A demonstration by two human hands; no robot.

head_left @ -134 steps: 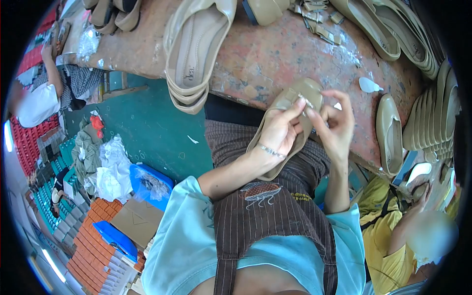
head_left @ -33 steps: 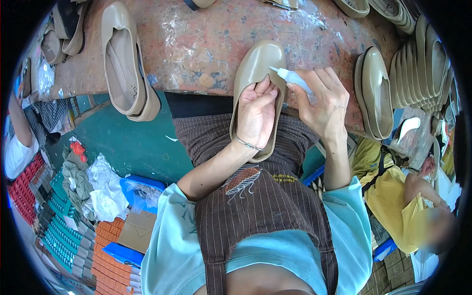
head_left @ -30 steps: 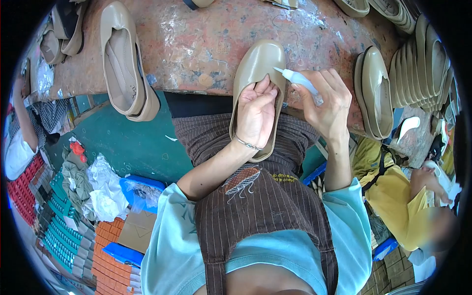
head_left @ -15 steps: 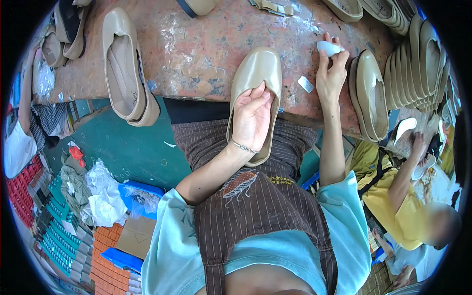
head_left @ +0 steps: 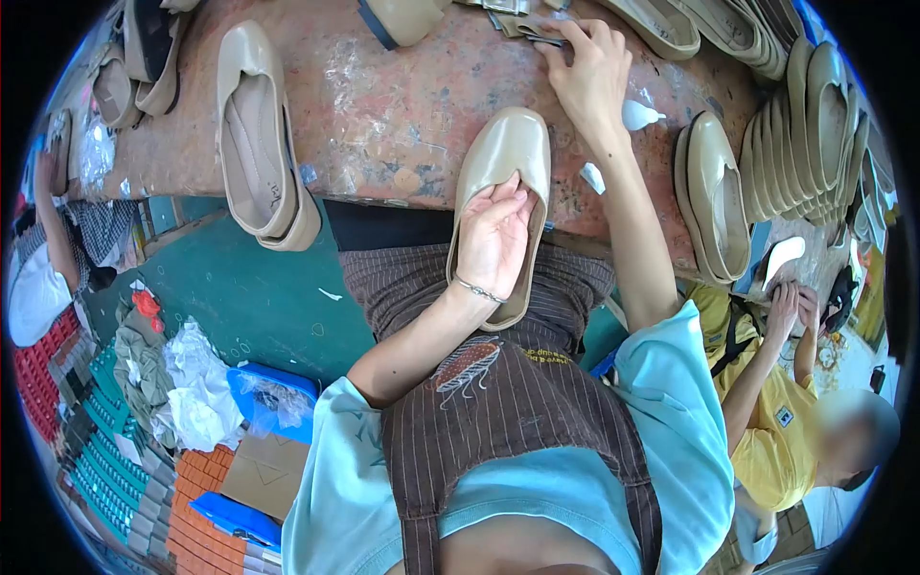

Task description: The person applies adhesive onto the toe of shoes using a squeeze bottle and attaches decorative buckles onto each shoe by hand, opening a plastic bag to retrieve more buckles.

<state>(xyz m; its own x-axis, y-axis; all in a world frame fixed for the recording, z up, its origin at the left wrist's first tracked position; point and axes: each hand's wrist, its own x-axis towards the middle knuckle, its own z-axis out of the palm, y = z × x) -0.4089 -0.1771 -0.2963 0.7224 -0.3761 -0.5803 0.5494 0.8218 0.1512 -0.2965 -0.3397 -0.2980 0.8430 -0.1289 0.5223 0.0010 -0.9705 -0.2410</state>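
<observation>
My left hand (head_left: 494, 240) is closed on the opening of a beige shoe (head_left: 506, 139), fingers inside it, its toe pointing away from me over the table edge. My right hand (head_left: 589, 72) reaches to the far side of the table, its fingertips at a small pile of beige strips (head_left: 527, 26). Whether it grips one is hard to make out. A white teardrop-shaped bulb (head_left: 640, 115) lies on the table right of my right wrist. Near my forearm is a small white piece (head_left: 592, 177).
Beige shoe pairs stand on the worn red table (head_left: 383, 115) at left (head_left: 254, 134) and right (head_left: 714, 196). Stacked shoes (head_left: 805, 134) fill the right side. A co-worker in yellow (head_left: 781, 422) sits at right; another person's arm (head_left: 57, 220) shows at left. A blue bin (head_left: 297, 383) stands below.
My right hand has let go of the white bulb, now lying on the table, and moved up and left to the strips. My left hand still holds the shoe.
</observation>
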